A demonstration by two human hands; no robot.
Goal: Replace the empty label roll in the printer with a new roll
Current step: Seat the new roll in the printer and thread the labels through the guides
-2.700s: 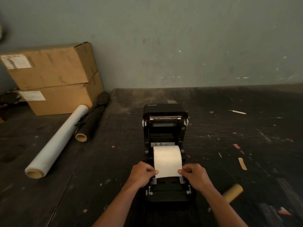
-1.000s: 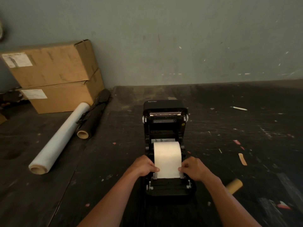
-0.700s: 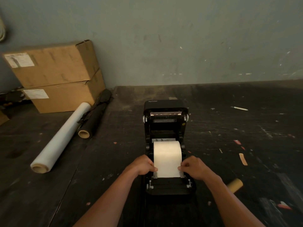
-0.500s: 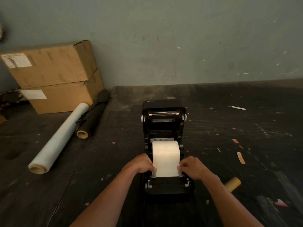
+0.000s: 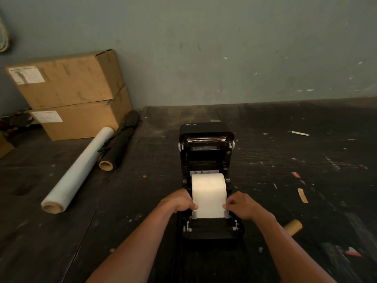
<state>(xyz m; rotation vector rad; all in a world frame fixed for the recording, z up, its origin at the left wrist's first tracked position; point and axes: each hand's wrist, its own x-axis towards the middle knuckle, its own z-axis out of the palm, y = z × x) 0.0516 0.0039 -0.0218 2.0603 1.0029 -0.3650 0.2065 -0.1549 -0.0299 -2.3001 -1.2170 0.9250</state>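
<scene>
A black label printer (image 5: pixel 206 156) sits on the dark table with its lid swung up and back. A white label roll (image 5: pixel 208 186) lies in its bay, and its loose strip runs toward me over the front guides. My left hand (image 5: pixel 179 203) pinches the strip's left edge. My right hand (image 5: pixel 240 204) pinches its right edge. Both hands rest against the printer's sides near the guides. An empty brown cardboard core (image 5: pixel 292 227) lies on the table to the right, partly behind my right forearm.
Two stacked cardboard boxes (image 5: pixel 71 92) stand at the back left against the wall. A clear stretch-film roll (image 5: pixel 79 170) and a black roll (image 5: pixel 120 144) lie beside them. A white pen (image 5: pixel 298 133) and scraps of tape (image 5: pixel 302 195) dot the right side.
Both hands have slid slightly away from me along the paper strip's edges. The strip's end now lies shorter over the front guides. The view has shifted a little.
</scene>
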